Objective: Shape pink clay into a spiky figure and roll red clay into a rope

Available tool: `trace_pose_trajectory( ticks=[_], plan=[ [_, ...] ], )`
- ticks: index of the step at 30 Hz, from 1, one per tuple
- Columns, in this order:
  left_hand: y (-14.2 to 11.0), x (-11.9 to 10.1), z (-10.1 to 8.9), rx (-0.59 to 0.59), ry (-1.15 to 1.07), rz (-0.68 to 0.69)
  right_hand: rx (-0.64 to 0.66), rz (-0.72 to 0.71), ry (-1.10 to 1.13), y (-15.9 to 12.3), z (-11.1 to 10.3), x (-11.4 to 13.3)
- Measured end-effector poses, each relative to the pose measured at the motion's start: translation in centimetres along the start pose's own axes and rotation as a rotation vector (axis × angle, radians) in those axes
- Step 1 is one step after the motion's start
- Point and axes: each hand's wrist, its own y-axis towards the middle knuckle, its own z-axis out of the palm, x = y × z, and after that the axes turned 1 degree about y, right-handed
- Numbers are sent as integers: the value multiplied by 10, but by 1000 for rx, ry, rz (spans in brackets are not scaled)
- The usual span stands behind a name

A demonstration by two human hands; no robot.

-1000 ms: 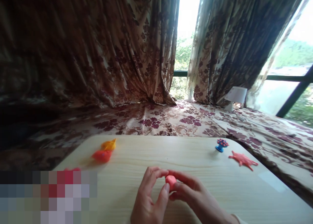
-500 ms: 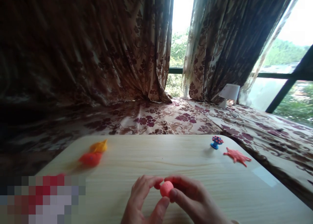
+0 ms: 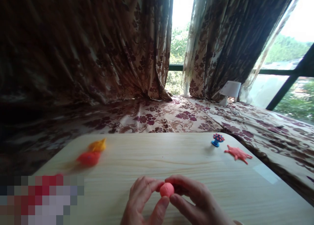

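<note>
A pink clay ball (image 3: 167,189) sits between the fingertips of both hands, low in the middle of the head view. My left hand (image 3: 144,198) grips it from the left, with thumb in front and fingers behind. From the right, my right hand (image 3: 193,197) pinches the same ball between thumb and fingers. A fine crease runs down the ball's surface. Both hands are over the pale wooden table (image 3: 137,162).
At the table's far right stand a blue mushroom-like figure (image 3: 218,140) with pink dots and a flat pink star-like piece (image 3: 237,153). Orange (image 3: 88,158) and yellow (image 3: 98,145) lumps lie at the left. A white lamp (image 3: 230,89) stands beyond.
The ball has turned slightly between the fingers, so its crease now faces me. The right thumb has shifted a little lower along it. The view has tilted slightly.
</note>
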Motion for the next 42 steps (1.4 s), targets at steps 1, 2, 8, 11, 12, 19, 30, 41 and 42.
trace_pose_trajectory(
  ticks=[1,2,8,11,12,19,30,41,42],
  plan=[
    [0,0,0,19,16,22,-22,-34,-24,0,1,-1],
    [1,1,-1,35,33,46,-43,-75,-53,0,1,-3],
    [2,2,-4,43,108,109,-107,-333,-264,0,3,-8],
    [2,0,-5,60,125,124,-106,-392,-323,0,3,-7],
    [2,0,-4,59,131,128,-112,-400,-341,-1,4,-8],
    [1,3,-1,-24,219,203,-148,-391,-478,-3,8,-12],
    [6,-4,-5,94,91,26,-83,-381,-471,-3,6,-9],
    [6,0,-2,64,328,173,-84,-343,-579,-2,9,-10],
    [5,1,-1,57,340,178,-89,-349,-593,-2,10,-11]
  ],
)
